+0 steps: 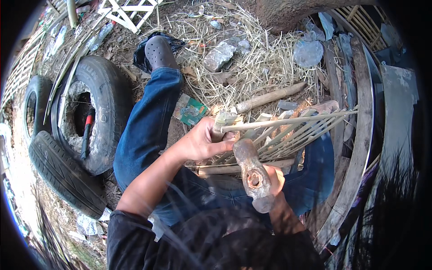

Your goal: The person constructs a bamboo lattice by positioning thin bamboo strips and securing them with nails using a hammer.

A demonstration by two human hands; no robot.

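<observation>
My left hand (200, 141) grips the near end of a bundle of split bamboo strips (292, 130) that lies across my lap and fans out to the right. My right hand (275, 177) is closed around the handle of a rusty hammer (253, 173), whose worn head is raised toward the camera just in front of the strips. Under the bundle lies a short bamboo piece (225, 169) across my jeans (144, 130). My left leg stretches out ahead and ends in a dark clog (158, 51).
Old tyres (96, 112) lie stacked on the left, one with a red-handled tool (87, 130) inside. Straw (252, 58) covers the ground ahead, with a thick stick (270, 97), a stone (218, 56) and plastic scraps. Wooden planks (360, 135) curve along the right.
</observation>
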